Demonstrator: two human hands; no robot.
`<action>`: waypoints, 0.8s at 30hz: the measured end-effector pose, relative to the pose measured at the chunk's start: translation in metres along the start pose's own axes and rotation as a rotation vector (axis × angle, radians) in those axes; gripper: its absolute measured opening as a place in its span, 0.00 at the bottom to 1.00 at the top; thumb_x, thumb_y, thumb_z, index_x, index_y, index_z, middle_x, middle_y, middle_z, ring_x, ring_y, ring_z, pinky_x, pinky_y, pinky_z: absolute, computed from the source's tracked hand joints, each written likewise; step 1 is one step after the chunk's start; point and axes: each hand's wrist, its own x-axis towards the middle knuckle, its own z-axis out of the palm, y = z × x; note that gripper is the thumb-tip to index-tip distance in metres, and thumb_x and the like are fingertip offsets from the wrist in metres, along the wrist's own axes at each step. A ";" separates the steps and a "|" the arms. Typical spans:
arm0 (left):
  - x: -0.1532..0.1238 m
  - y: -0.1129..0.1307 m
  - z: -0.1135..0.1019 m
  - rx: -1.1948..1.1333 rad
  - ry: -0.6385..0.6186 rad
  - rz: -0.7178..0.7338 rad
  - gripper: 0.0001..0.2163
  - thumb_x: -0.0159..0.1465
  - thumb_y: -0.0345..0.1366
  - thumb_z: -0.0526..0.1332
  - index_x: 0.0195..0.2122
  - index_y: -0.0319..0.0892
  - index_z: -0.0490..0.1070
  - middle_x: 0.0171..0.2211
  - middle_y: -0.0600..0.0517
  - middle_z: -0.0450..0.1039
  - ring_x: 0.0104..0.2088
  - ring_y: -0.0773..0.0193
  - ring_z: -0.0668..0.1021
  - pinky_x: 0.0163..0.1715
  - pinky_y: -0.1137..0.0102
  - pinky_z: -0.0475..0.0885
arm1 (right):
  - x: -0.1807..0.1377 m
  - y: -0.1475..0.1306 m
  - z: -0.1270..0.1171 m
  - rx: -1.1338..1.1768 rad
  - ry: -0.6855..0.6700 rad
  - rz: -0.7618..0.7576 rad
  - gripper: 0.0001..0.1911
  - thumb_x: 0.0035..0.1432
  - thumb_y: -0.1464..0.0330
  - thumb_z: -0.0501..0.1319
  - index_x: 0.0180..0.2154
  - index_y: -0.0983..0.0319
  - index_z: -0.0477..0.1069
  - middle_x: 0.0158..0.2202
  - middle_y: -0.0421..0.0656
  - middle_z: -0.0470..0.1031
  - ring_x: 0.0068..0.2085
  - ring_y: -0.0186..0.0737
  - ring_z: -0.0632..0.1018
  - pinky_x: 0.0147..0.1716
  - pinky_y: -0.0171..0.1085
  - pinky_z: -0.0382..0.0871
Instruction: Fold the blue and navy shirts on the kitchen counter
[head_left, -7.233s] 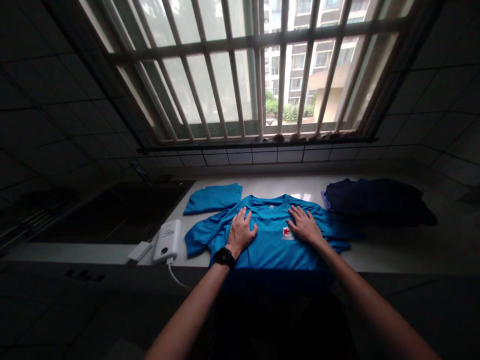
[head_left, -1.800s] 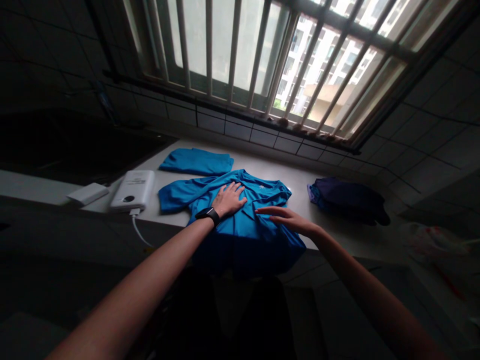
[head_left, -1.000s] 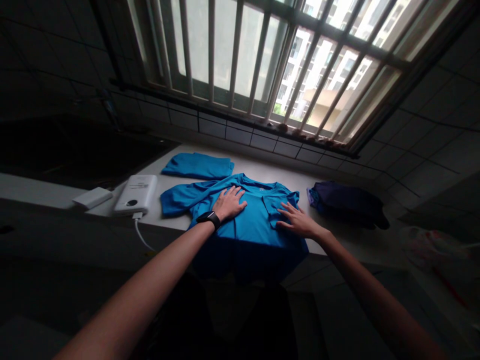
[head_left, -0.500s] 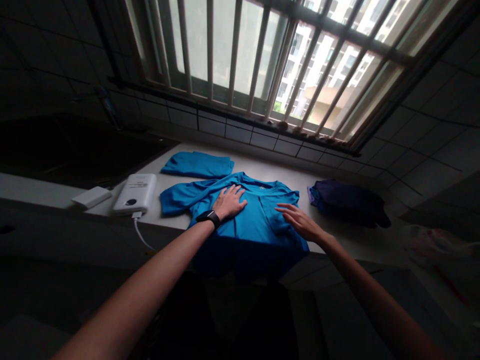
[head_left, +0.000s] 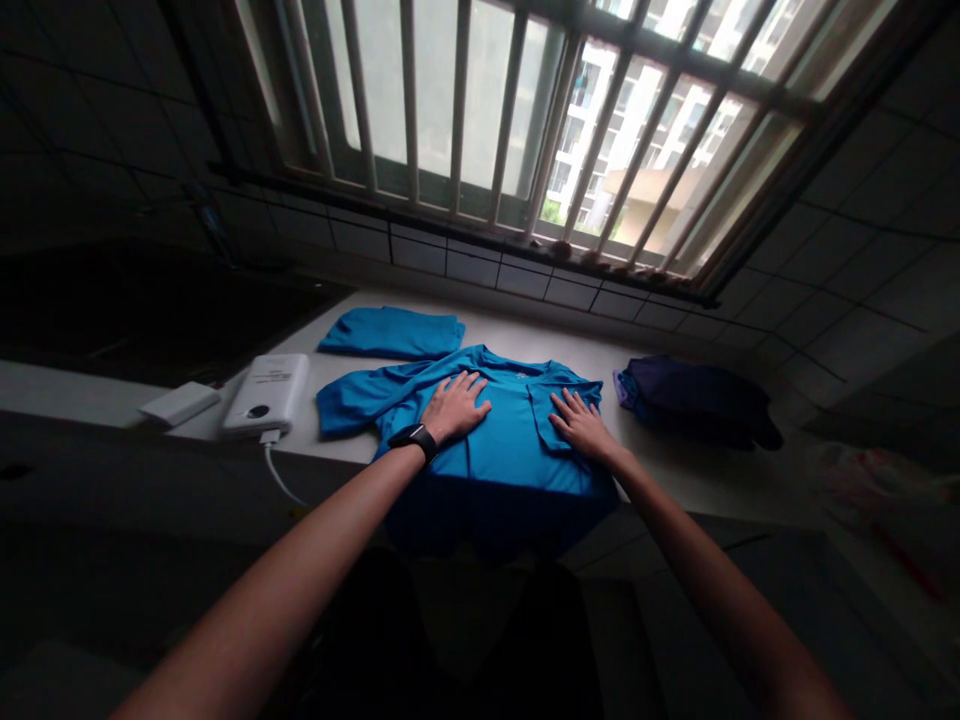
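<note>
Shirt lies under left hand and right hand.

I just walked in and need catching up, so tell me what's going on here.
A person is handling a blue shirt on the counter, part of it hanging over the front edge. The left hand lies on the chest; the right hand rests on the right-side sleeve, which is turned in over the front. The left-side sleeve is stretched outward. Behind it lies a folded blue garment.
</note>
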 end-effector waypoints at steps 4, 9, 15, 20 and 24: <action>0.002 -0.002 0.003 0.004 -0.006 -0.003 0.26 0.70 0.45 0.49 0.69 0.47 0.61 0.72 0.49 0.57 0.72 0.55 0.57 0.70 0.56 0.53 | 0.005 0.006 0.003 -0.012 0.041 0.015 0.34 0.74 0.53 0.40 0.74 0.59 0.45 0.76 0.49 0.40 0.74 0.54 0.47 0.69 0.59 0.46; -0.001 0.002 -0.002 -0.006 -0.014 -0.017 0.28 0.70 0.46 0.49 0.69 0.44 0.60 0.72 0.47 0.55 0.73 0.53 0.57 0.70 0.55 0.52 | 0.006 0.007 0.010 -0.026 0.099 -0.002 0.33 0.74 0.54 0.41 0.73 0.60 0.48 0.75 0.51 0.43 0.74 0.56 0.49 0.69 0.59 0.48; -0.004 0.006 -0.007 0.024 -0.030 -0.041 0.28 0.71 0.47 0.48 0.70 0.43 0.59 0.73 0.45 0.54 0.73 0.52 0.56 0.70 0.55 0.53 | 0.005 0.005 0.015 -0.002 0.139 0.001 0.33 0.73 0.54 0.42 0.73 0.59 0.50 0.75 0.49 0.46 0.74 0.56 0.50 0.68 0.61 0.49; -0.003 0.001 -0.006 0.056 -0.058 -0.014 0.27 0.71 0.46 0.48 0.70 0.46 0.59 0.73 0.47 0.53 0.73 0.52 0.56 0.70 0.54 0.53 | 0.005 0.004 0.019 0.032 0.158 0.022 0.33 0.73 0.53 0.42 0.73 0.57 0.51 0.75 0.49 0.47 0.74 0.55 0.51 0.69 0.60 0.49; -0.005 -0.001 -0.008 0.033 -0.036 0.010 0.25 0.71 0.44 0.51 0.68 0.47 0.63 0.72 0.47 0.58 0.71 0.52 0.60 0.68 0.54 0.57 | 0.006 0.005 0.023 0.040 0.193 0.028 0.32 0.73 0.53 0.42 0.72 0.57 0.53 0.75 0.48 0.49 0.73 0.54 0.53 0.69 0.59 0.50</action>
